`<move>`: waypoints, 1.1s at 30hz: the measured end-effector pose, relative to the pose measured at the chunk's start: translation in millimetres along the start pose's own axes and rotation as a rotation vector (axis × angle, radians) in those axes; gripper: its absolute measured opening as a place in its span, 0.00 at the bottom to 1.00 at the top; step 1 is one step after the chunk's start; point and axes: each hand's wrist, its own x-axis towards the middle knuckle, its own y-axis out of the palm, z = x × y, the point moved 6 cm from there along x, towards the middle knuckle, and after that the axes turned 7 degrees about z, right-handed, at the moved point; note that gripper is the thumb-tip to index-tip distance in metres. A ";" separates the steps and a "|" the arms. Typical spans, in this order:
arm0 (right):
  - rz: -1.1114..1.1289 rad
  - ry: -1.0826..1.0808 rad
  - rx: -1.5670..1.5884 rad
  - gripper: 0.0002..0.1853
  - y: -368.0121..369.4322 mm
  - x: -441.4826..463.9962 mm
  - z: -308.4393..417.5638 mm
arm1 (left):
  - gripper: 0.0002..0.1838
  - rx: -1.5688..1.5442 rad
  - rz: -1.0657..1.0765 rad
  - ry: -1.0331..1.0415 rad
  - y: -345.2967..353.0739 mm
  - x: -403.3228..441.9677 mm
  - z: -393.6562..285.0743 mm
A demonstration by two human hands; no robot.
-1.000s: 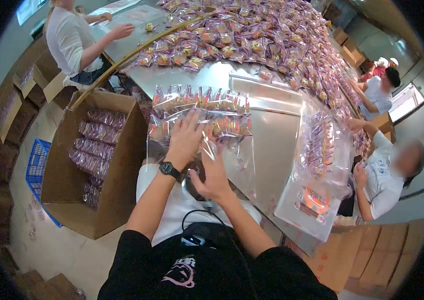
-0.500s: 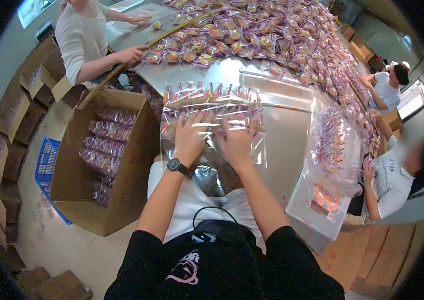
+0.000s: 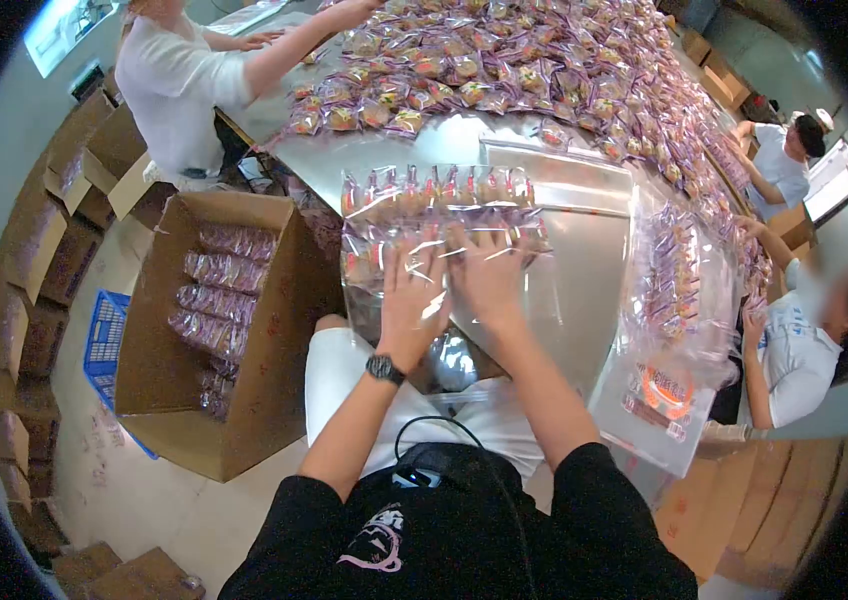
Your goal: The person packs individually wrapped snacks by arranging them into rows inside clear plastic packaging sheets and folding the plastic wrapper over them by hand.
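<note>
Left hand (image 3: 413, 308) and right hand (image 3: 491, 285) flat against the bagged packets (image 3: 438, 192), fingers (image 3: 485, 243) loosely spread, no visible grip; I'd nudge evenly, gently.

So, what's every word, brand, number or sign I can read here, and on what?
Nothing reads clearly.
Flat clear plastic bags, right: orange print, blurred.
Black T-shirt: pale lettering, pink drawing, blurred.
White shirt with blue print, right: too small.
Cardboard box, lower right: red marks, too small.
Wristwatch: dial too small.
Bagged packets, centre: markings too small.
</note>
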 end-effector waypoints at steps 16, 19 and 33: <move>0.160 -0.092 0.253 0.44 -38.8 -70.5 -29.2 | 0.50 -0.405 -0.288 -0.316 -65.9 -121.1 -42.4; 0.021 -0.398 0.488 0.34 -57.6 -70.4 1.3 | 0.52 -0.705 -0.042 -0.415 -38.8 -121.0 -23.9; -0.283 -0.202 0.530 0.23 -21.5 -53.1 41.0 | 0.27 -0.946 0.155 -0.498 -25.7 -124.2 -23.6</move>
